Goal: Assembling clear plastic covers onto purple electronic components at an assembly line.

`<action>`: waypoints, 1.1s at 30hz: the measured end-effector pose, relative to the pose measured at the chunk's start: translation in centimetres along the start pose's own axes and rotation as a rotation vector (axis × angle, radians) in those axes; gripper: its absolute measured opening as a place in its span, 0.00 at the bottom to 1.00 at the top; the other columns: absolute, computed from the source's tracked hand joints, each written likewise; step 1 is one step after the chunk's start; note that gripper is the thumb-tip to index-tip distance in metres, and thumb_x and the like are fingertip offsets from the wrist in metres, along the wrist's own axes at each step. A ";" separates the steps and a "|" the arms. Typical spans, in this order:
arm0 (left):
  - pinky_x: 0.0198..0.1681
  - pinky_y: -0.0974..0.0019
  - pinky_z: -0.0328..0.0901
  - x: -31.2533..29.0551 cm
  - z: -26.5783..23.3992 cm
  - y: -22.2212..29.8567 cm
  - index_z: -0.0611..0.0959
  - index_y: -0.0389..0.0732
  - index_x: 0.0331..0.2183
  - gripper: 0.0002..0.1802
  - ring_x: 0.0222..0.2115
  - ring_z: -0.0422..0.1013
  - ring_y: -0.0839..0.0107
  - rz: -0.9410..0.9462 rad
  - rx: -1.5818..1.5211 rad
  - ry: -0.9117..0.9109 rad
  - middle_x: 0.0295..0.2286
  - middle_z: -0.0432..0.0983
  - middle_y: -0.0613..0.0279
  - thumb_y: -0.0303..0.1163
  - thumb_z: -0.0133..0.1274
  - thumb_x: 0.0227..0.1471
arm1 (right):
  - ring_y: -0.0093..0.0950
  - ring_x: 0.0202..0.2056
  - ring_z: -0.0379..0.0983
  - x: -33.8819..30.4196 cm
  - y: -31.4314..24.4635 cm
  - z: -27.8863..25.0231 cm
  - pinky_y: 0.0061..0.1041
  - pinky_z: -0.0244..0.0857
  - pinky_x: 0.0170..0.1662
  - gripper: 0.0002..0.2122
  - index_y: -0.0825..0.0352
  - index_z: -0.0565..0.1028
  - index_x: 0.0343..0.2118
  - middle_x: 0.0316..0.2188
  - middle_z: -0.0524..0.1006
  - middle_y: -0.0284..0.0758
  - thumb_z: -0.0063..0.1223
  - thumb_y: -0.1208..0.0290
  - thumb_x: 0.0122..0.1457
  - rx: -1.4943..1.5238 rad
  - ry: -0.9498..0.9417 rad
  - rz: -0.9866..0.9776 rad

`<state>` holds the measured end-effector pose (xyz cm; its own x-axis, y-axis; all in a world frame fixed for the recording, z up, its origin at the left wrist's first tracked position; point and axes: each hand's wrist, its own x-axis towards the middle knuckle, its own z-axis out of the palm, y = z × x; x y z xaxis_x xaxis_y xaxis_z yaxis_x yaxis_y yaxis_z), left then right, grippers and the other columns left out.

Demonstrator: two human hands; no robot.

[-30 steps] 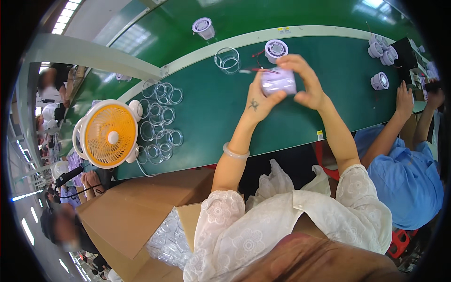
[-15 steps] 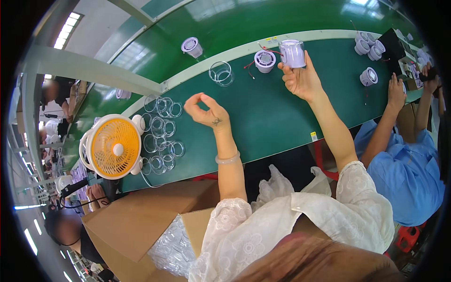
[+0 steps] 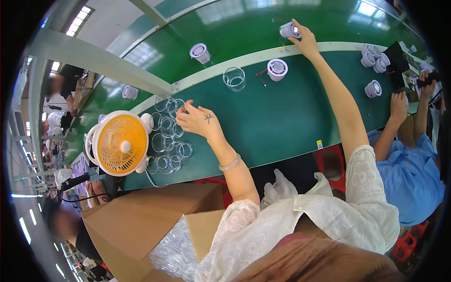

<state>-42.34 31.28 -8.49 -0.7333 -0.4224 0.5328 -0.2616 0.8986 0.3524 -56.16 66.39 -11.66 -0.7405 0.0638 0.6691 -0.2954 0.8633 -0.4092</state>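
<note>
At the far side, my right hand (image 3: 305, 41) grips a lilac round unit with a clear cup (image 3: 287, 31) over the green conveyor belt (image 3: 244, 28). Whether the unit rests on the belt, I cannot tell. My left hand (image 3: 199, 121) is over the right edge of a group of clear cups (image 3: 165, 126), its fingers apart. Contact with a cup is unclear. Between the hands, a single clear cup (image 3: 234, 79) and a lilac unit with red wires (image 3: 277, 69) stand on the green table (image 3: 263, 122).
An orange and white fan (image 3: 123, 143) stands left of the cups. A cardboard box (image 3: 155, 211) holding bagged clear cups is at the lower left. Lilac units (image 3: 375, 58) stand at the far right, near a co-worker in blue (image 3: 408, 174). Another unit (image 3: 199, 53) is on the belt.
My right hand has moved away from me over the belt, carrying the lilac unit and turning it over. My left hand has moved left to the clear cups, its fingers spreading.
</note>
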 end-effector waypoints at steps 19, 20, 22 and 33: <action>0.36 0.62 0.53 0.3 0.0 0.9 0.72 0.43 0.22 0.05 0.30 0.62 0.65 0.057 -0.324 0.121 0.26 0.63 0.63 0.21 0.43 0.39 | 0.30 0.29 0.64 -0.2 -18.1 -10.6 0.27 0.64 0.32 0.26 0.71 0.60 0.42 0.32 0.64 0.43 0.37 0.49 0.52 2.805 -0.698 0.681; 0.36 0.62 0.53 0.3 0.0 0.9 0.72 0.43 0.22 0.05 0.30 0.62 0.65 0.054 -0.321 0.110 0.26 0.63 0.63 0.21 0.43 0.40 | 0.29 0.28 0.65 -0.3 -18.4 -10.6 0.26 0.64 0.30 0.27 0.72 0.60 0.42 0.30 0.64 0.42 0.36 0.49 0.52 2.823 -0.749 0.676; 0.35 0.62 0.54 0.3 0.0 1.0 0.72 0.43 0.22 0.05 0.30 0.62 0.65 0.057 -0.329 0.118 0.26 0.63 0.62 0.21 0.43 0.40 | 0.28 0.26 0.65 -0.5 -18.6 -10.9 0.26 0.64 0.29 0.27 0.73 0.59 0.42 0.29 0.65 0.40 0.35 0.49 0.52 2.839 -0.793 0.675; 0.34 0.62 0.54 0.4 -0.3 1.1 0.72 0.42 0.20 0.05 0.30 0.63 0.64 0.039 -0.375 0.124 0.25 0.63 0.62 0.21 0.44 0.40 | 0.23 0.20 0.66 -0.8 -19.0 -10.9 0.22 0.63 0.21 0.28 0.75 0.53 0.46 0.21 0.66 0.36 0.32 0.51 0.54 2.833 -0.976 0.617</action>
<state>-42.79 32.10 -7.66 -0.6509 -0.4206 0.6320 0.0288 0.8182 0.5742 -43.38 55.40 2.38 -0.6015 -0.6492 0.4655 0.7150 -0.6974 -0.0488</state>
